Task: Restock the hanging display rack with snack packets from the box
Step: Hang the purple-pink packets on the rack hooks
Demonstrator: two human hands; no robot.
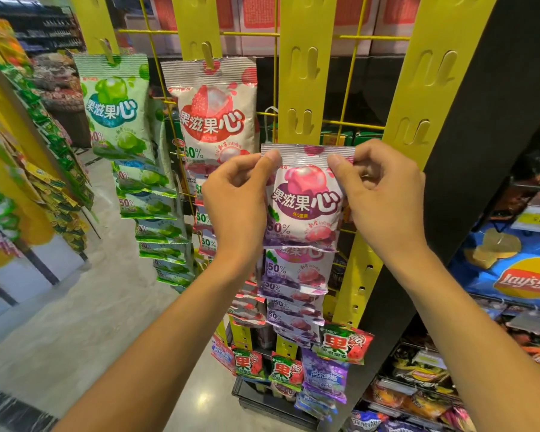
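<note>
While both hands pinch its top, purple-and-white grape packet [304, 198], silver-crimped.

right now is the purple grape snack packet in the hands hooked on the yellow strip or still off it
Cannot tell. The left hand and right hand pinch the purple grape snack packet by its top corners against the yellow hanging strip; its hang hole is not visible.

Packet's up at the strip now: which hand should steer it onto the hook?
Either, probably: left hand and right hand each pinch a top corner of the purple packet below the empty hooks; use both.
</note>
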